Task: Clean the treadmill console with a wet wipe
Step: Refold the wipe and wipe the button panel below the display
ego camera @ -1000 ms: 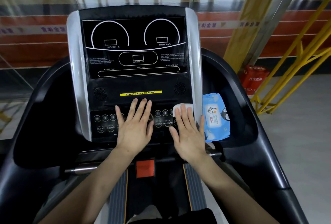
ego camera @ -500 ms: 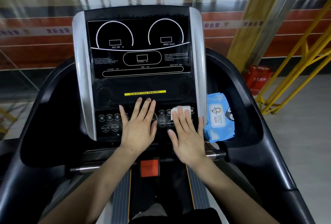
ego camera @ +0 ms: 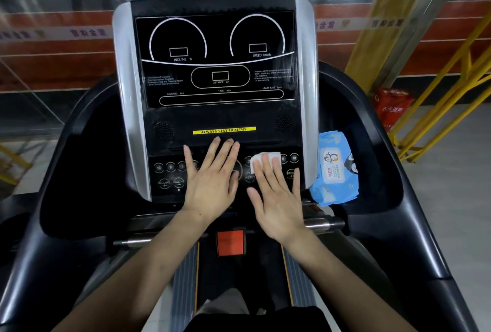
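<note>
Right hand (ego camera: 276,199) flat, fingers spread, on white wet wipe (ego camera: 259,159) (left hand (ego camera: 212,180) flat, empty) on console (ego camera: 220,119).

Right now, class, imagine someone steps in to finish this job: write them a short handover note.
Left hand: flat, open, resting on the middle of the button panel, holding nothing.
Right hand: fingers flat, pressing the white wet wipe onto the buttons right of centre.
Blue wipe pack: in the tray right of the console.
Done: cannot tell how much is already wiped.
Left: probably the other buttons, the display and the silver side trims.
</note>
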